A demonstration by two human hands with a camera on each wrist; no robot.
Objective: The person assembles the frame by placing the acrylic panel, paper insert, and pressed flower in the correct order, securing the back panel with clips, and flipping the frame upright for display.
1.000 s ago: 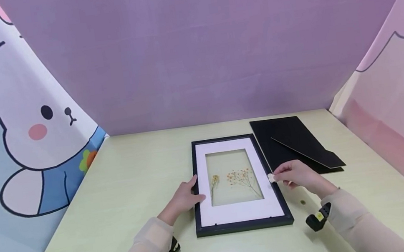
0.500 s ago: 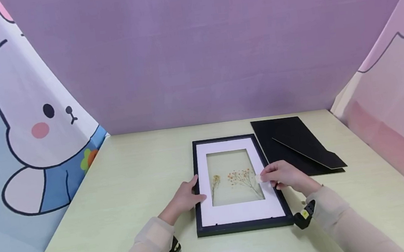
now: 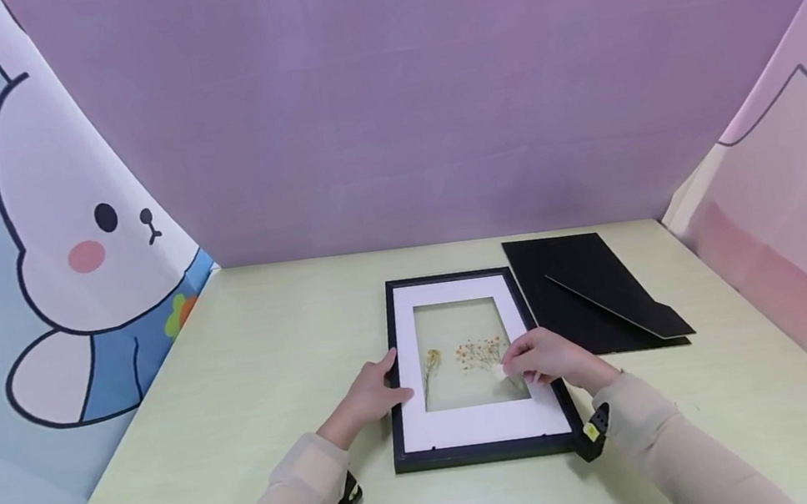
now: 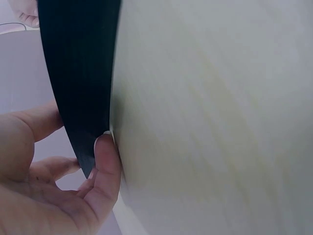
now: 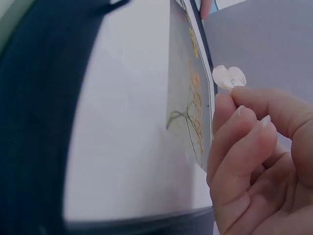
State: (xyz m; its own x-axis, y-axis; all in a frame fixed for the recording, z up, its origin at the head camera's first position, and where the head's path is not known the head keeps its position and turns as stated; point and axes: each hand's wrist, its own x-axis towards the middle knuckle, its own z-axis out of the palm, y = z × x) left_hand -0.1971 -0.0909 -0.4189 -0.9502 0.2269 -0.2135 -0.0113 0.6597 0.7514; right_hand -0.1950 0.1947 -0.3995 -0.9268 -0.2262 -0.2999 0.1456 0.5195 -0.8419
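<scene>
A black picture frame (image 3: 489, 452) with a white mat (image 3: 481, 425) lies flat on the table. In its window are a small yellow dried flower (image 3: 430, 360) and a sprig of tiny orange blossoms (image 3: 480, 352). My left hand (image 3: 368, 395) grips the frame's left side, thumb over the mat and fingers at the outer edge; the left wrist view shows fingertips (image 4: 106, 154) against the black side. Between thumb and forefinger my right hand (image 3: 548, 356) pinches a small white pressed flower (image 5: 229, 77). It is held over the window, near the orange sprig's stems.
Beyond the frame's right side lies a black backing board (image 3: 562, 253) with a folded stand flap (image 3: 622, 305). The pale table (image 3: 290, 316) meets a purple backdrop (image 3: 387, 119) at the back. Printed cloth panels stand at both sides.
My right hand has moved left with the white flower, from the frame's right edge to above the window. The left hand stays on the frame.
</scene>
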